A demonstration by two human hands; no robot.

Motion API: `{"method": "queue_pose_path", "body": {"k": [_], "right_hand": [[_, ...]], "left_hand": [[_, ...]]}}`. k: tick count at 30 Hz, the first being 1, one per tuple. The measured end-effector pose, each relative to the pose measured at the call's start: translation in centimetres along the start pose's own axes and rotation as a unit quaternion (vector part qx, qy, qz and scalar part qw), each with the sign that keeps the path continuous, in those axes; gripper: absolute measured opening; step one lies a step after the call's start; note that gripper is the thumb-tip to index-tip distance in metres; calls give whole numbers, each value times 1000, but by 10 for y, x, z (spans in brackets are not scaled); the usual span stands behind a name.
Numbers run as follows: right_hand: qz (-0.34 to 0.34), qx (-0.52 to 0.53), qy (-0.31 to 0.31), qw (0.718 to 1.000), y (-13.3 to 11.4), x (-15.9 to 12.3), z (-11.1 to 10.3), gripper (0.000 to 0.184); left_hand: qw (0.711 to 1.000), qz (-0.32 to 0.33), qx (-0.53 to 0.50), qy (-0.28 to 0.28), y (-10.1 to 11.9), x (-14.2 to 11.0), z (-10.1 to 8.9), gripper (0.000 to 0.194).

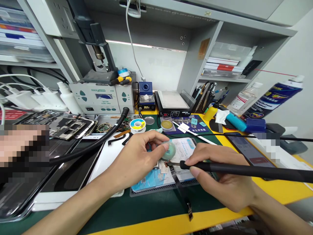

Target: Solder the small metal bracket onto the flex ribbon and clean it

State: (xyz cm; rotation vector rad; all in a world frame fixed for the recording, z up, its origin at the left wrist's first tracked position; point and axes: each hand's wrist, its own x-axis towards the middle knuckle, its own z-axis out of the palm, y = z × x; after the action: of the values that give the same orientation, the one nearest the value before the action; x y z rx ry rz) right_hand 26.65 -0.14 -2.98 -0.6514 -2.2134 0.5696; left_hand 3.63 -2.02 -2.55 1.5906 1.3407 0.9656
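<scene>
My left hand (149,148) is closed, thumb and forefinger at the left edge of a round green tub (170,150). Its other fingers are partly hidden. My right hand (220,173) grips a black soldering iron (207,167) like a pen. The iron's thin metal tip points left, at a small silvery piece (163,167) just below the tub; I cannot tell if they touch. From there a dark flex cable (182,189) runs down toward the front edge. Beneath lies a blue and white packet (146,181) on a dark grey mesh-edged mat (171,185).
A solder spool (137,125) and a tin of amber paste (167,124) stand behind my hands. Farther back are a hot-air station (100,98) and a small hot plate (173,101). A thick black hose (97,147) crosses phone parts on the left. A phone (251,153) lies right.
</scene>
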Motion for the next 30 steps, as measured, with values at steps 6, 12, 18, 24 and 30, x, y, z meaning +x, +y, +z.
{"method": "queue_pose_path", "body": {"k": [6, 12, 18, 24, 30], "right_hand": [[-4, 23, 0, 1000, -2, 0, 0, 22], [-4, 14, 1, 1000, -4, 1, -1, 22], [5, -11, 3, 1000, -4, 3, 0, 20], [2, -9, -3, 1000, -2, 2, 0, 20], [-3, 18, -6, 1000, -2, 0, -2, 22]], "left_hand": [[1000, -18, 9, -6, 7, -1, -2, 22], [1000, -17, 10, -8, 7, -2, -1, 23], [999, -29, 5, -12, 8, -2, -2, 23], [1000, -22, 2, -13, 7, -2, -2, 22], [1000, -22, 8, -9, 8, -1, 0, 21]]}}
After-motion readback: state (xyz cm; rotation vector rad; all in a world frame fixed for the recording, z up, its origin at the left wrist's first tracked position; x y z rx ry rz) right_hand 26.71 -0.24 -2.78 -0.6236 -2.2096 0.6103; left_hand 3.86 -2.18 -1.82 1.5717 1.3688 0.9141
